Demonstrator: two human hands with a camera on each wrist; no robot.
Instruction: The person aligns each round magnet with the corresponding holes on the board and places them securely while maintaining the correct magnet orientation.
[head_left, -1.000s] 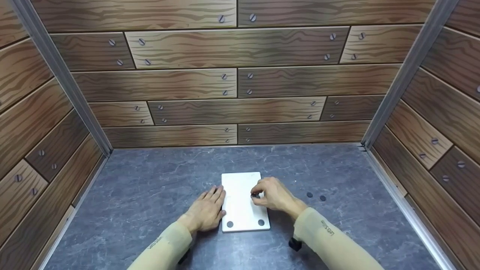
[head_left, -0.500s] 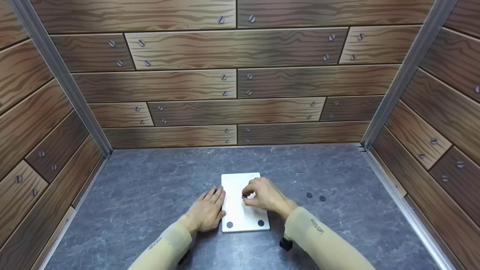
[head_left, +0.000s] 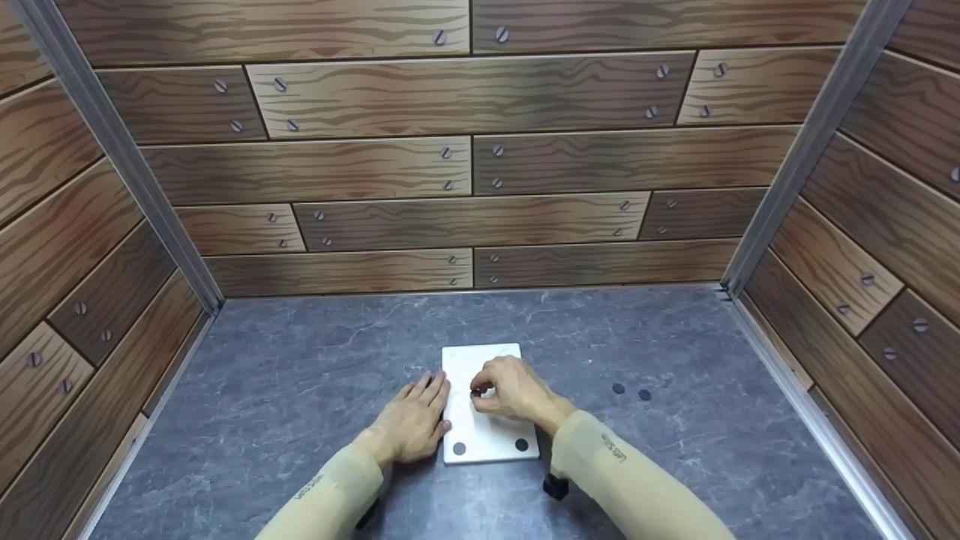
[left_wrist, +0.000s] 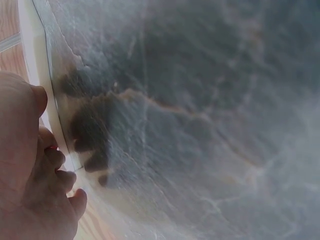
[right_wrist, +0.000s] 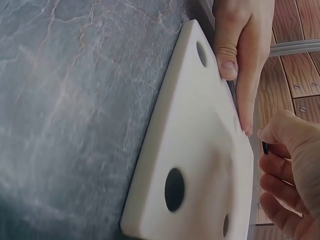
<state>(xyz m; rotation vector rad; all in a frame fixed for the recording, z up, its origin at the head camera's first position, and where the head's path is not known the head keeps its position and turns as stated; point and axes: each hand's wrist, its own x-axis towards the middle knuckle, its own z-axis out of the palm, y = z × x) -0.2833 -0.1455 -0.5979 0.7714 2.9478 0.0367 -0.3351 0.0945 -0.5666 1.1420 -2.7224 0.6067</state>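
A white rectangular board (head_left: 480, 439) lies flat on the floor panel, with a dark disc (head_left: 460, 448) at its near left corner and another dark disc (head_left: 522, 445) at its near right corner. In the right wrist view a third dark oval (right_wrist: 225, 225) shows farther along the board. My left hand (head_left: 414, 420) rests beside the board, fingers extended, touching its left edge. Above the board's middle, my right hand (head_left: 514, 390) pinches a small black disc (right_wrist: 265, 148) between thumb and index finger. That hand covers part of the board in the head view.
Two loose dark discs, the left disc (head_left: 618, 388) and the right disc (head_left: 645, 395), lie on the grey marbled surface (head_left: 315, 360) right of the board. Wood-patterned walls (head_left: 375, 217) with metal corner strips stand behind and at both sides.
My right hand has moved left across the board, carrying the pinched black disc toward its left side. The left hand and the board have stayed in place.
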